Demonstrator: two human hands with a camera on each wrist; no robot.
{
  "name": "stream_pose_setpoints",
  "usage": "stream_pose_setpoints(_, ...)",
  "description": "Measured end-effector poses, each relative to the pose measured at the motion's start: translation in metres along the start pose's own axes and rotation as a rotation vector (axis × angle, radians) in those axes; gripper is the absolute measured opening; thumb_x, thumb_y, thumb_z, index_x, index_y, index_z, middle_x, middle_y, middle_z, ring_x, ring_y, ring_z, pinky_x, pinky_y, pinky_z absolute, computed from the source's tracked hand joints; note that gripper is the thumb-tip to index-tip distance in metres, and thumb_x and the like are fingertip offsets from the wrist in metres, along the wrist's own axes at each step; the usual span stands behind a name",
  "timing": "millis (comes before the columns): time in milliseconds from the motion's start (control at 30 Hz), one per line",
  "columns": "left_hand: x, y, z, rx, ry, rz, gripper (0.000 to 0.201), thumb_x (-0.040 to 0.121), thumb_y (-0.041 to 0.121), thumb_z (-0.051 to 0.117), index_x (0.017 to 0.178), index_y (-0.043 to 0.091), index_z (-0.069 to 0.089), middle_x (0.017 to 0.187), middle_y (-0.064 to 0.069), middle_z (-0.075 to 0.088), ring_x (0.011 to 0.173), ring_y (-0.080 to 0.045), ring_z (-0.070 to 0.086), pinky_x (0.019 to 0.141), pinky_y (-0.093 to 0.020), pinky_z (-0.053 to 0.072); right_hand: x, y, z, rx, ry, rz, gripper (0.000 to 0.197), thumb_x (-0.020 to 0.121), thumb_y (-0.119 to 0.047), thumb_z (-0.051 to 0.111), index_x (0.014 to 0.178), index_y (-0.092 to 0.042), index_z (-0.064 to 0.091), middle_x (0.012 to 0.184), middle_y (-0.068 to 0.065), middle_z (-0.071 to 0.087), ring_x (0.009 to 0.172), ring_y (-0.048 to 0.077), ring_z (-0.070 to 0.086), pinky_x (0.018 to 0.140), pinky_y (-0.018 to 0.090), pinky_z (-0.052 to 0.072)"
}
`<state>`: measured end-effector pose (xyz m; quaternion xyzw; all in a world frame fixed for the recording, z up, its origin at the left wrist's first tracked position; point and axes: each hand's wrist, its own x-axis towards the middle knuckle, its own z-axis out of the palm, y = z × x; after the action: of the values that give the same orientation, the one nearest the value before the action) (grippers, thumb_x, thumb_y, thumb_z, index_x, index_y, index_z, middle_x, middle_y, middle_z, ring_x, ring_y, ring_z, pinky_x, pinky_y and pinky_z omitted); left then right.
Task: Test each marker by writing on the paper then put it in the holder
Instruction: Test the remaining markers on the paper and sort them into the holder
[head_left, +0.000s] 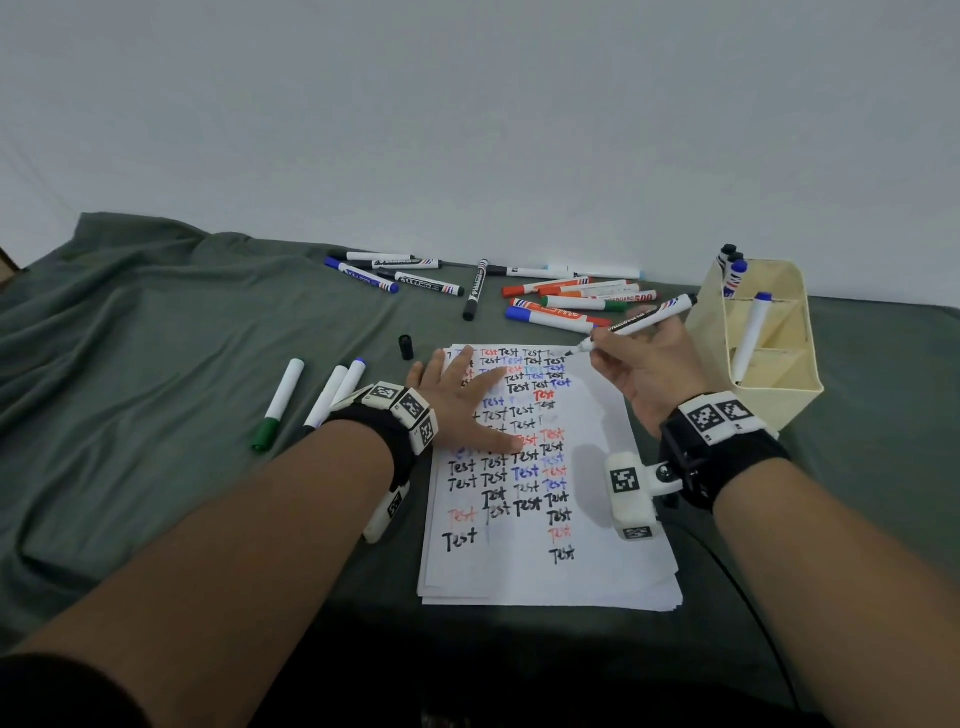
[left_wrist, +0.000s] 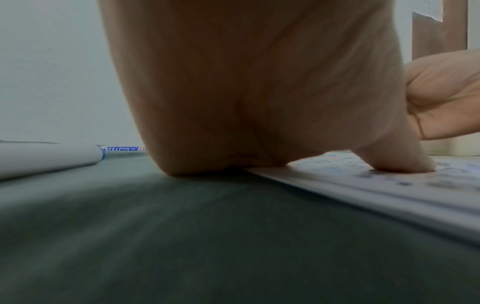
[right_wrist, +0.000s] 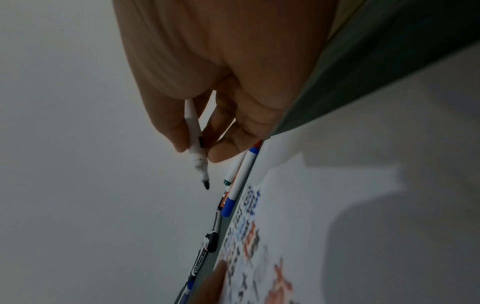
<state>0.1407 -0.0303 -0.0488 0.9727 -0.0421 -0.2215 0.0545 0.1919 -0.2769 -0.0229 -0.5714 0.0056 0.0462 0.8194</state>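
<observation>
Uncapped black-inked whiteboard marker with a white barrel (head_left: 640, 321) sits pinched between the thumb and fingers of our right hand (head_left: 644, 364), its dark tip poised just over the top right corner of the white paper stack (head_left: 597, 566); whether the tip touches the sheet we cannot tell. From the right wrist view we see that same marker (right_wrist: 195, 142) gripped near its nib, fingers curled tight round the barrel. Our left hand (head_left: 462, 410) lies flat on the paper, fingers spread wide, pressing the sheet down; the left wrist view shows the thumb (left_wrist: 397, 158) planted on the page. The paper is covered in rows of the word "Test" in black, red and blue ink. A small black marker cap (head_left: 406, 347) stands on the grey-green cloth (head_left: 156, 338) just beyond the paper's top left corner. To the right stands the cream plastic holder with compartments (head_left: 784, 384), already carrying several capped markers, blue and black caps poking up. Along the far edge lies a scatter of capped markers (head_left: 566, 304) in red, orange, green, blue and black; one label reads "500" after partly hidden letters. Left of the paper rest three more markers (head_left: 311, 400), one with a green cap.
</observation>
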Motion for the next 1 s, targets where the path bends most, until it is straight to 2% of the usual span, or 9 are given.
stream_pose_setpoints(100,0.0,0.0,0.0,-0.021,0.006,-0.001,0.122,0.049,0.106,0.038,0.149,0.057,-0.012,0.163,0.005,-0.027,0.149,-0.03,-0.027,0.118,-0.054,-0.016,0.001,0.01,-0.003,-0.041,0.061,0.049,0.021,0.084,0.007,0.076,0.088,-0.012,0.067,0.078,0.01,0.074,0.075,0.022,0.073,0.069,0.028,0.06)
stream_pose_setpoints(167,0.0,-0.001,0.0,-0.037,0.011,-0.001,0.123,0.047,0.106,0.039,0.149,0.057,-0.009,0.164,0.007,-0.026,0.149,-0.029,-0.026,0.117,-0.055,-0.016,0.002,0.019,-0.005,-0.09,0.073,0.057,0.018,0.083,0.004,0.078,0.084,-0.011,0.068,0.079,0.012,0.075,0.08,0.025,0.076,0.073,0.029,0.06)
stream_pose_setpoints(300,0.001,-0.001,0.0,-0.045,0.007,-0.005,0.124,0.047,0.106,0.042,0.149,0.058,-0.009,0.163,0.009,-0.026,0.149,-0.027,-0.026,0.118,-0.056,-0.016,0.003,0.031,-0.006,-0.235,0.038,0.007,0.015,0.084,-0.001,0.079,0.084,-0.01,0.067,0.084,0.015,0.077,0.084,0.028,0.077,0.071,0.028,0.061)
stream_pose_setpoints(433,0.001,-0.001,0.0,-0.043,0.002,-0.007,0.125,0.046,0.106,0.042,0.149,0.057,-0.01,0.162,0.009,-0.03,0.149,-0.028,-0.027,0.118,-0.056,-0.015,0.005,0.035,-0.011,-0.448,0.02,-0.069,0.015,0.084,-0.01,0.081,0.086,-0.009,0.066,0.08,0.011,0.076,0.073,0.02,0.074,0.066,0.024,0.059)
stream_pose_setpoints(567,0.003,-0.001,0.0,-0.037,-0.019,-0.012,0.129,0.041,0.108,0.038,0.148,0.058,-0.012,0.161,0.009,-0.031,0.149,-0.027,-0.028,0.117,-0.056,-0.016,0.008,0.038,-0.014,-0.52,0.023,-0.09,0.022,0.084,-0.015,0.081,0.091,-0.002,0.065,0.078,0.008,0.076,0.067,0.012,0.07,0.06,0.02,0.055)
stream_pose_setpoints(700,0.005,-0.001,0.0,-0.039,-0.024,-0.016,0.131,0.037,0.11,0.037,0.147,0.059,-0.012,0.161,0.011,-0.031,0.149,-0.026,-0.028,0.117,-0.056,-0.016,0.009,0.039,-0.016,-0.602,-0.001,-0.097,0.016,0.083,-0.02,0.081,0.085,-0.012,0.067,0.077,0.003,0.076,0.069,0.011,0.07,0.062,0.022,0.054)
stream_pose_setpoints(800,0.006,-0.001,0.001,-0.037,-0.019,-0.014,0.131,0.037,0.11,0.036,0.147,0.059,-0.012,0.161,0.011,-0.031,0.149,-0.025,-0.028,0.117,-0.055,-0.016,0.009,0.04,-0.017,-0.599,-0.007,-0.095,0.015,0.083,-0.016,0.08,0.081,-0.014,0.066,0.07,0.0,0.073,0.062,0.006,0.067,0.057,0.018,0.05)
stream_pose_setpoints(900,0.006,-0.002,0.002,-0.036,-0.013,-0.016,0.131,0.036,0.111,0.035,0.147,0.06,-0.012,0.162,0.011,-0.03,0.149,-0.025,-0.027,0.116,-0.055,-0.016,0.008,0.039,-0.018,-0.571,0.005,-0.092,0.018,0.083,-0.018,0.081,0.087,-0.008,0.067,0.074,0.002,0.076,0.065,0.007,0.069,0.059,0.018,0.051)
stream_pose_setpoints(1000,0.006,-0.002,0.002,-0.034,-0.007,-0.019,0.131,0.035,0.111,0.035,0.147,0.06,-0.012,0.162,0.011,-0.029,0.15,-0.025,-0.026,0.116,-0.055,-0.015,0.007,0.038,-0.016,-0.577,-0.019,-0.083,0.015,0.083,-0.019,0.083,0.086,-0.012,0.069,0.08,0.004,0.077,0.075,0.016,0.074,0.067,0.025,0.056)
